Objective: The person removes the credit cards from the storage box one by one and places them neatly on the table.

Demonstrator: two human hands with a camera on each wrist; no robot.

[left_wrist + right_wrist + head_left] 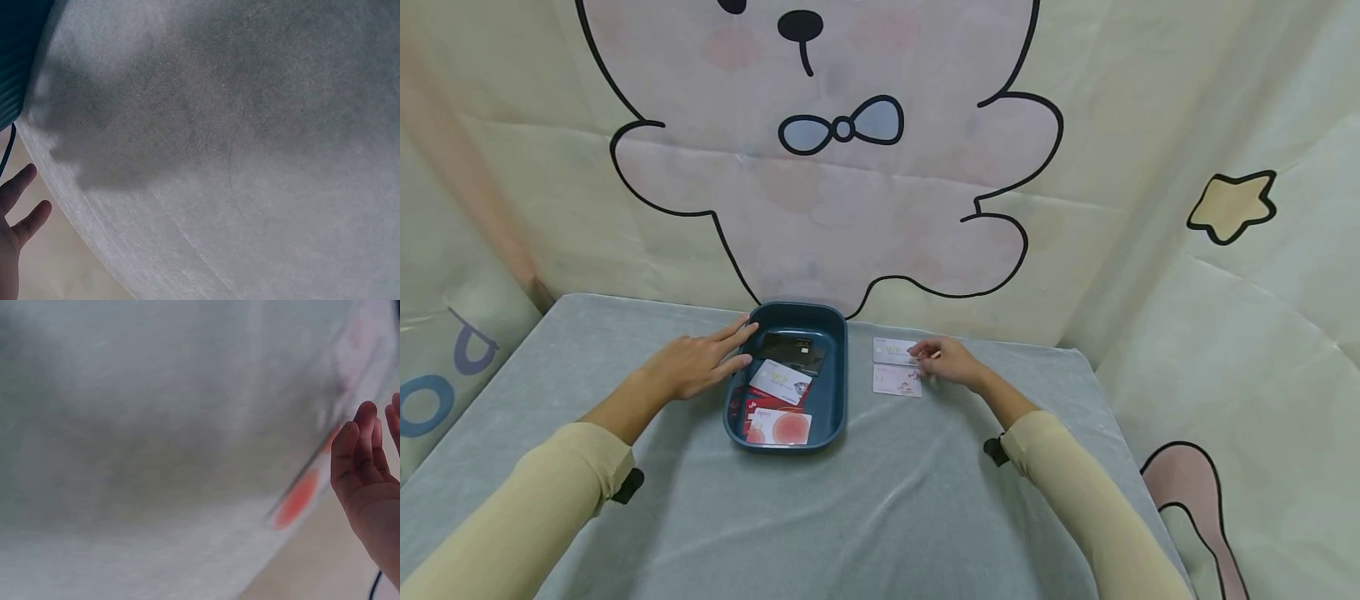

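Observation:
My left hand (700, 362) rests with spread, straight fingers at the left rim of the dark blue tray (838, 400). Inside the tray lie a black card (786, 346), a white VIP card (781, 382), a red card (751, 407) and a white card with orange circles (791, 428). To the right, a white VIP card (891, 350) and a pale pink card (895, 380) lie one above the other on the cloth. My right hand (953, 363), fingers curled, pinches a white card with orange spots (297, 500), blurred in the right wrist view and mostly hidden in the head view.
A grey-blue cloth (865, 517) covers the table. Behind its far edge hangs a cream backdrop with a cartoon animal (850, 225). Black bands (628, 486) show at both cuffs. The tray's side (19, 56) shows at the left wrist view's corner.

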